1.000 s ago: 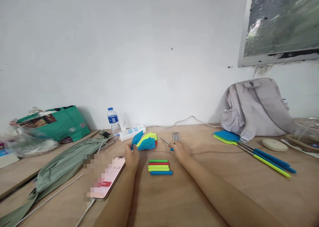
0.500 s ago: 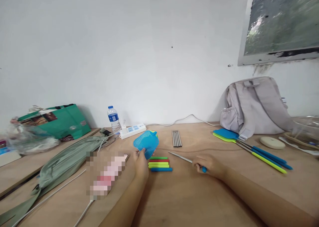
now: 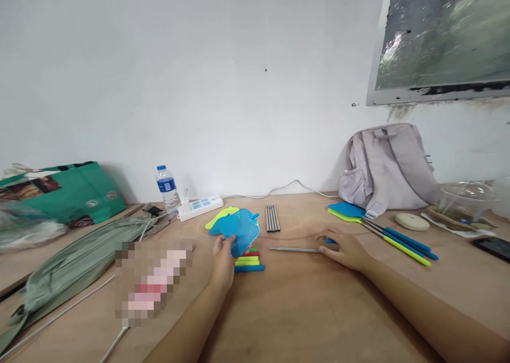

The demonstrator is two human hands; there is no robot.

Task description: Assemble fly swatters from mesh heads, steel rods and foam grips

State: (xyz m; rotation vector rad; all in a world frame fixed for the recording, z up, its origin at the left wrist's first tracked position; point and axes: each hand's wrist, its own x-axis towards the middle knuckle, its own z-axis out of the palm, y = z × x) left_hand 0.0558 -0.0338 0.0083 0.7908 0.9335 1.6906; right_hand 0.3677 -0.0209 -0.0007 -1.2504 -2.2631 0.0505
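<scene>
My left hand (image 3: 223, 254) is closed on a blue perforated fly swatter head (image 3: 247, 230), held tilted above the table. Behind it lie another blue swatter head (image 3: 225, 224) and a yellow-green one (image 3: 215, 216), partly covered. My right hand (image 3: 345, 250) is at the right end of a thin metal rod (image 3: 295, 250), which points left. A blue handle (image 3: 330, 241) shows between its thumb and fingers. Under the held head are coloured handles (image 3: 249, 268) in green, red, yellow and blue, partly hidden. Several metal rods (image 3: 273, 219) lie side by side farther back.
Blue and yellow-green fly swatters (image 3: 398, 238) lie at right, near a grey backpack (image 3: 390, 166), a round white case (image 3: 411, 221) and a dark phone (image 3: 494, 247). Leftward are a power strip (image 3: 201, 208), water bottle (image 3: 166, 186), green bag (image 3: 87, 190) and a pixelated item (image 3: 155, 283).
The view has turned slightly right. My left hand has tilted the blue head, uncovering the heads behind it. The metal rod now lies more level, and my right hand's fingers have loosened around its handle.
</scene>
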